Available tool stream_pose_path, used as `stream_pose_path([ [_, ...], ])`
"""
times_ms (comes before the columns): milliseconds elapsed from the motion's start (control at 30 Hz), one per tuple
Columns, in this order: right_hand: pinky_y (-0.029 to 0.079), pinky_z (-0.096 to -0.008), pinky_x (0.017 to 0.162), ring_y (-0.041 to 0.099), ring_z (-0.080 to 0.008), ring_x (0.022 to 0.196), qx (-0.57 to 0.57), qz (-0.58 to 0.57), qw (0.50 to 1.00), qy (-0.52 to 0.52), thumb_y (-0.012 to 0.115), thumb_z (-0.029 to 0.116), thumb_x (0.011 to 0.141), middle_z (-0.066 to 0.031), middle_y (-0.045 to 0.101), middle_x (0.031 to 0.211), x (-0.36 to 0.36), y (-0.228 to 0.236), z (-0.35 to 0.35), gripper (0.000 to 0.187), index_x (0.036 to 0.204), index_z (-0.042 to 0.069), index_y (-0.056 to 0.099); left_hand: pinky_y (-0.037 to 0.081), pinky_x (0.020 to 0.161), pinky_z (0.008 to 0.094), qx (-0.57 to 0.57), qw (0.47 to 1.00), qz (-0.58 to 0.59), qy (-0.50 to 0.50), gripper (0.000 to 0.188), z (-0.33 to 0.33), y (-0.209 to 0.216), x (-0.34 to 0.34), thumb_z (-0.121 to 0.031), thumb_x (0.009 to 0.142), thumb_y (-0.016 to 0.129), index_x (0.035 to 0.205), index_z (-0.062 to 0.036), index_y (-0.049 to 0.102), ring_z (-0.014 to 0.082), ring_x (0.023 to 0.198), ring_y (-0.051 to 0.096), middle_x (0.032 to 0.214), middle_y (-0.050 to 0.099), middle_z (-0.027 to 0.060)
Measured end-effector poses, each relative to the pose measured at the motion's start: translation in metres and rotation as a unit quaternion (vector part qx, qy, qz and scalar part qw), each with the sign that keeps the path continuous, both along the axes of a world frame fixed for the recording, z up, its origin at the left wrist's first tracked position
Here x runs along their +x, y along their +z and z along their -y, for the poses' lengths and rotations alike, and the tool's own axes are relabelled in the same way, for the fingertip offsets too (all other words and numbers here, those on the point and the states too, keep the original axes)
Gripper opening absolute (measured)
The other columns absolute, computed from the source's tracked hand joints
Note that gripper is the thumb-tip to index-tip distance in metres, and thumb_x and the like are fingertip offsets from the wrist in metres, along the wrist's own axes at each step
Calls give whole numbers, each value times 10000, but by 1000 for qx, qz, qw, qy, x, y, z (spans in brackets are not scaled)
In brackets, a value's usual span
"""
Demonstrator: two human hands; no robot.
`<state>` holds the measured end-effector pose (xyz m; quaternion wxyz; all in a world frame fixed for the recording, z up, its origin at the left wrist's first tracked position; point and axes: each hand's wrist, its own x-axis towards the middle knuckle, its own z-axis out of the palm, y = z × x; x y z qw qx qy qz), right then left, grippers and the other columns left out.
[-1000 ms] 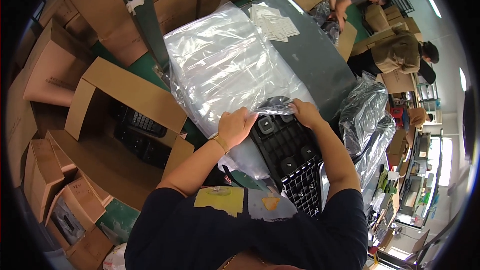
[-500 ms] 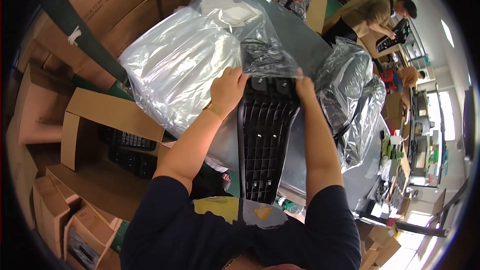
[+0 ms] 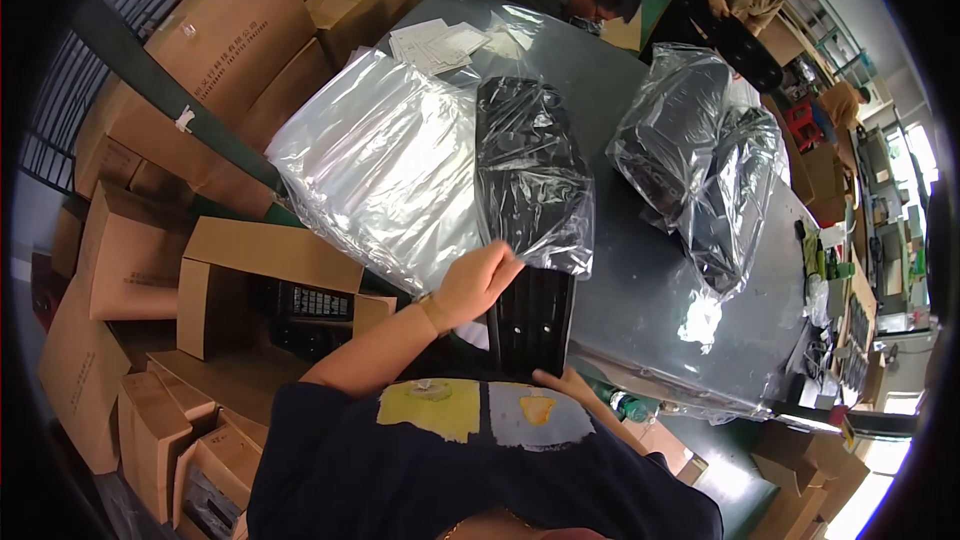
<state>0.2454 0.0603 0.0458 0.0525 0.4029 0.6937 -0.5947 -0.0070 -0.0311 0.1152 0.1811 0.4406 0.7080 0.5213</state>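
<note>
A long black ribbed plastic panel [image 3: 533,325] lies pointing away from me over the table's near edge. A clear plastic bag [image 3: 535,175] covers its far, larger part; the near end is bare. At the bag's mouth, my left hand [image 3: 472,285] is closed on the left edge of the film. My right hand [image 3: 556,380] is at the panel's near end, with thumb against it; its other fingers are hidden. Left of the panel lies a stack of clear plastic bags [image 3: 385,165].
Two bagged black parts [image 3: 690,150] lie on the right of the grey table [image 3: 640,315]. White paper sheets [image 3: 437,45] lie behind the bag stack. An open carton [image 3: 270,240] with black parts stands at left, among other cartons. Two people work at the far side.
The bag has been drawn toward me over most of the panel. My right hand has let go of the film and dropped to the panel's near end; my left hand has come nearer.
</note>
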Motion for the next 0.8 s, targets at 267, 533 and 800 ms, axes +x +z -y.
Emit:
stream_pose_path([
  [267,469,-285,718,581,-161,800,-291,-175,936,-92,648,186,795,-79,628,927,-15,11,2,355,1057,-41,571,468,565,345,91,971,-212,-58,112,-50,50,35,-183,785,614,870,-121,653,259,667,610,732,634,59],
  [533,489,-287,536,611,-159,732,-209,-215,945,-130,650,182,778,-61,625,878,-67,14,-42,314,1024,2,575,449,589,325,-13,952,-306,-20,143,-19,55,53,-198,774,642,906,-150,669,206,691,581,796,575,19],
  [800,485,-244,552,575,-132,652,-226,-311,890,-245,602,136,848,-41,613,805,-146,-4,-119,122,905,29,611,470,661,343,-132,981,-114,81,118,114,-15,78,-179,823,584,891,-106,647,252,779,582,830,580,52],
])
